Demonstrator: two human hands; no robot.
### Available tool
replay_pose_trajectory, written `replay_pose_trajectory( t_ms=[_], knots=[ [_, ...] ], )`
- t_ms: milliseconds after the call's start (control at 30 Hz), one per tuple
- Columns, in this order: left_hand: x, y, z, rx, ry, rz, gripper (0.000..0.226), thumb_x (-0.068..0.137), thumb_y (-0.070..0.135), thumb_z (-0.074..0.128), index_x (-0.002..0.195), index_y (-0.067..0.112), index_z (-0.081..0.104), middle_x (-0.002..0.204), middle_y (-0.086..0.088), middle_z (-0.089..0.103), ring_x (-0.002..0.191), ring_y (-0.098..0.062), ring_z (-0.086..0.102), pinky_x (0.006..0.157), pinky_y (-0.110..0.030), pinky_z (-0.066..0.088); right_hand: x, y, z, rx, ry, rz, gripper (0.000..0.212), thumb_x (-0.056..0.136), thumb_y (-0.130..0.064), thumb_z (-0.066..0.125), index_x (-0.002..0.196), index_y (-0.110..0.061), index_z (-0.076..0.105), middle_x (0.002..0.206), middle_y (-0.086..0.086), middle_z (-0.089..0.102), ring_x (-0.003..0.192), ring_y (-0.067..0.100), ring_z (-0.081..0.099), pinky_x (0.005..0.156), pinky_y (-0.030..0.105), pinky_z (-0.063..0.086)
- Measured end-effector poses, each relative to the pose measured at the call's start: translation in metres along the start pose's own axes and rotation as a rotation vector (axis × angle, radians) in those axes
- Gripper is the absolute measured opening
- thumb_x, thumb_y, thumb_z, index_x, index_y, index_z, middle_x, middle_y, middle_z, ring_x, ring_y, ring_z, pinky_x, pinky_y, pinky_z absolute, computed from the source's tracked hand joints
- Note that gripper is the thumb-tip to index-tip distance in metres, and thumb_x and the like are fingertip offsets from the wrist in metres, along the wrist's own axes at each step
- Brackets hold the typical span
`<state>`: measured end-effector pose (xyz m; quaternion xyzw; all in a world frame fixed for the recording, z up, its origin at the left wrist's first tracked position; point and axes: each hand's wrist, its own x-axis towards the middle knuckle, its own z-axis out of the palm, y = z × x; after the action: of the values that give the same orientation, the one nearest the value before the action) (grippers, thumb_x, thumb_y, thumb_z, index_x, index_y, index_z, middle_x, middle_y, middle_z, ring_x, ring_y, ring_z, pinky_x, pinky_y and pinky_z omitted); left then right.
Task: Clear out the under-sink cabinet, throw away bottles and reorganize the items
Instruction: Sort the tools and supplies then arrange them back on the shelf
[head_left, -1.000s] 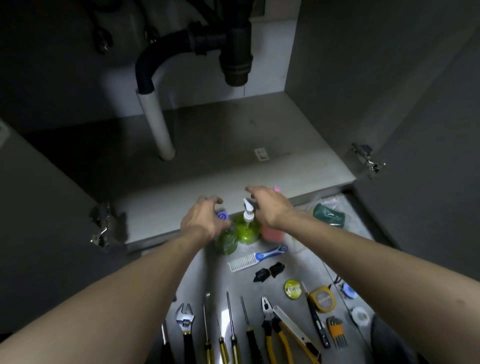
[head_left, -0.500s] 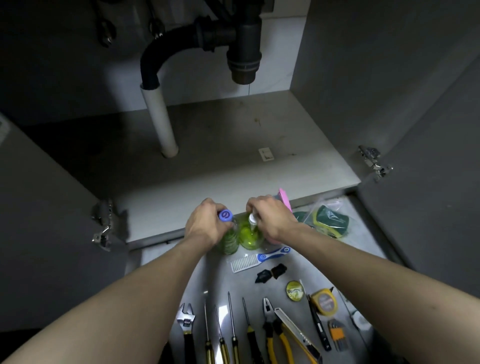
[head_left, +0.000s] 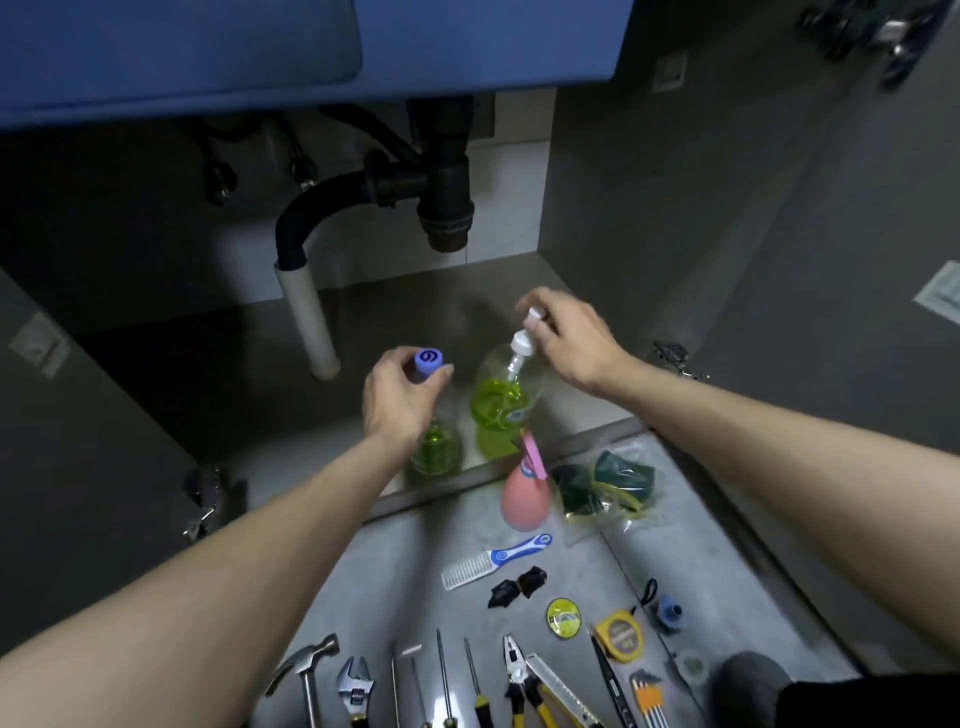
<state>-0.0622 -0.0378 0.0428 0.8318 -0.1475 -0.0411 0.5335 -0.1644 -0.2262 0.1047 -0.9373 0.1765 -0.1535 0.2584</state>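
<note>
Your left hand (head_left: 402, 397) is gripping the purple-capped clear bottle of green liquid (head_left: 434, 441) by its neck; your right hand's fingers (head_left: 540, 325) are pinching the white pump of the clear green-soap bottle (head_left: 501, 402). Both are hanging over the cabinet floor (head_left: 405, 312) at twelve o'clock, probably light but slippery; a body grip looks safer.

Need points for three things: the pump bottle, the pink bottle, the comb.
pump bottle (head_left: 501, 402), head view, on the green liquid in its body.
pink bottle (head_left: 522, 501), head view, on its rounded pink body.
comb (head_left: 470, 567), head view, on the white teeth.
</note>
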Motion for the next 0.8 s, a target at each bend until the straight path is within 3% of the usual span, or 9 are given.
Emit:
replay_pose_trajectory(
  t_ms=[167,333,533,700,800],
  knots=[
    [0.03,0.031,0.032,0.077,-0.08,0.136,0.038,0.083,0.027,0.079,0.115,0.011,0.069,0.11,-0.006,0.065,0.102,-0.02,0.062,0.093,-0.033,0.05,0.017,0.037,-0.029,0.014,0.057,0.091,0.019,0.097,-0.021,0.056,0.115,-0.02,0.065,0.114,0.004,0.066,0.109,0.027,0.059,0.088,0.034,0.045],
    [0.063,0.047,0.092,0.013,-0.218,0.051,0.039,0.087,0.016,0.075,0.123,0.007,0.064,0.115,-0.01,0.069,0.102,-0.02,0.064,0.089,-0.03,0.05,0.022,0.093,-0.014,-0.013,0.08,0.197,0.011,0.096,-0.023,0.059,0.105,-0.023,0.064,0.111,0.005,0.067,0.106,0.029,0.06,0.078,0.032,0.038],
    [0.091,0.048,0.173,0.041,-0.326,-0.006,0.046,0.095,0.019,0.066,0.136,0.005,0.052,0.124,-0.019,0.063,0.113,-0.033,0.061,0.1,-0.047,0.049,0.043,0.156,-0.006,0.018,0.097,0.345,0.007,0.098,-0.024,0.057,0.105,-0.026,0.058,0.111,0.007,0.066,0.103,0.037,0.06,0.082,0.038,0.048],
    [0.102,0.046,0.215,0.125,-0.378,0.056,0.048,0.097,0.022,0.061,0.14,0.007,0.047,0.134,-0.015,0.059,0.125,-0.03,0.055,0.108,-0.04,0.042,0.05,0.187,0.026,0.035,0.071,0.439,0.035,0.097,-0.024,0.059,0.126,-0.013,0.044,0.128,0.012,0.055,0.117,0.038,0.056,0.091,0.041,0.047],
    [0.107,0.044,0.236,0.172,-0.36,0.121,0.042,0.099,0.027,0.057,0.137,0.013,0.047,0.131,-0.008,0.06,0.121,-0.026,0.056,0.102,-0.034,0.043,0.042,0.198,0.046,0.057,0.117,0.49,0.068,0.088,-0.032,0.07,0.143,-0.014,0.035,0.14,0.008,0.044,0.133,0.029,0.043,0.1,0.041,0.044]
  ],
)
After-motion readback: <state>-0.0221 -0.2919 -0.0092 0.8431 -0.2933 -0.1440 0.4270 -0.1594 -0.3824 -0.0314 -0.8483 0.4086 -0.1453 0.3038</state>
